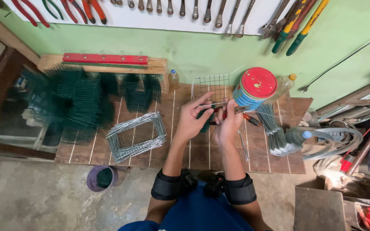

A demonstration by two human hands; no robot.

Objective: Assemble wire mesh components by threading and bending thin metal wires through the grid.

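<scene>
Wrist straps [168, 187] nearest; left hand [190, 122] pinches wire [206, 105], axis sideways; right hand [227, 126] grips pliers [236, 112], nose pointing right, mesh [211, 87] beyond.

A square panel of grey wire mesh [211, 88] stands upright, with red-handled pliers [229, 113] lying level at its lower edge.

Soft, even daylight filled the scene, bright enough to show colour plainly, with no hard glare and only faint shadows under the left hand [192, 121] and right hand [228, 124]. Both hands were fairly sharp, while the green mesh stack [76, 102] well to their left was smeared. Wide-angle distortion bent the edges.
</scene>
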